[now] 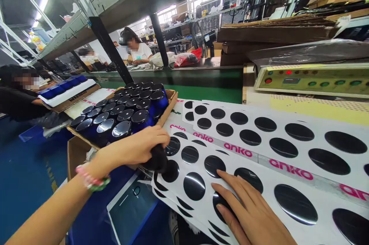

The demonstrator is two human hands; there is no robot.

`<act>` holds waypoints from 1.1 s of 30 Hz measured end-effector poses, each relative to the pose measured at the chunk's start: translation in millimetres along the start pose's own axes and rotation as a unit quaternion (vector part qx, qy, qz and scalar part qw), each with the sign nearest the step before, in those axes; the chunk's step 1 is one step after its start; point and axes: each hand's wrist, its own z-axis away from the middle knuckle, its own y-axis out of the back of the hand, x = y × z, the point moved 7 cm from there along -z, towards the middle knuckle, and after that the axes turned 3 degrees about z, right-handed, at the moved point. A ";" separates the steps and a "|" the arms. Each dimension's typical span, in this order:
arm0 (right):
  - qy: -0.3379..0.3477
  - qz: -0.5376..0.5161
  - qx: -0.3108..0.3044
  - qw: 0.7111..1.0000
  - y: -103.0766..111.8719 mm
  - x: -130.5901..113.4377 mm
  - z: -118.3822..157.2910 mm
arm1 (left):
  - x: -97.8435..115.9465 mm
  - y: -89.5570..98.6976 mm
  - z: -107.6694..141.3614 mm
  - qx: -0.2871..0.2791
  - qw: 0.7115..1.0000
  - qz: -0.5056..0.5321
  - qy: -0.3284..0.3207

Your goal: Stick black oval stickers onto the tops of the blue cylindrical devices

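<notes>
Left hand (152, 141) gripping a blurred dark object (157, 159), just beside blue jars (126, 115), right hand (253, 214) spread on the sticker sheet (269, 184)

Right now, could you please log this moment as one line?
left hand: holds blurred dark object | right hand: over sheet of black discs | box: holds blue containers

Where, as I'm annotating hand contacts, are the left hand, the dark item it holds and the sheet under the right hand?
Left hand (147, 142): head view, on the back of the hand.
Dark item (158, 159): head view, on its blurred side.
Sheet of black discs (201, 166): head view, on white backing between discs.
</notes>
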 end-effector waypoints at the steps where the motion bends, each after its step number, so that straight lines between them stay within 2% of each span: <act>1: 0.002 0.006 -0.002 1.000 -0.2 0.4 0.5 | 0.2 -9.6 -14.7 -0.040 0.999 0.008 -0.024; 3: 0.004 0.015 -0.007 1.000 -0.4 1.3 1.3 | -1.8 -22.8 -37.0 -0.089 0.994 0.021 -0.067; 6: 0.006 0.018 -0.016 1.000 -0.2 2.3 0.9 | -9.2 -29.1 -55.4 -0.111 0.989 0.016 -0.095; 10: 0.004 0.019 -0.022 1.000 0.9 2.9 -1.0 | -10.4 -29.0 -63.7 -0.125 0.985 -0.009 -0.120; 14: 0.008 0.017 -0.020 1.000 1.6 1.4 -1.8 | -10.8 -26.6 -57.3 -0.102 0.989 -0.035 -0.101; 20: -0.006 -0.011 -0.007 1.000 2.0 1.1 -0.2 | -20.6 -25.6 -25.2 0.000 0.998 -0.058 -0.016; 23: -0.013 -0.020 0.000 1.000 2.9 0.7 1.6 | -19.1 -27.5 -13.7 0.018 0.998 -0.056 -0.004; 25: -0.011 -0.024 -0.001 1.000 2.6 -0.4 2.4 | -16.7 -21.7 -4.6 0.029 0.998 -0.053 0.000; 27: -0.007 -0.026 -0.002 1.000 1.3 -0.7 3.0 | -16.1 -5.4 11.9 0.064 0.997 -0.052 0.007; 30: -0.007 -0.028 -0.001 1.000 -0.6 1.7 3.7 | -22.4 36.1 58.2 0.201 0.977 -0.047 0.049; 32: -0.006 -0.038 0.008 0.999 1.1 2.5 4.0 | -30.7 56.0 97.3 0.293 0.945 -0.029 0.143; 33: -0.011 -0.050 0.017 0.999 3.9 2.2 3.8 | -32.3 57.6 114.5 0.318 0.926 -0.021 0.205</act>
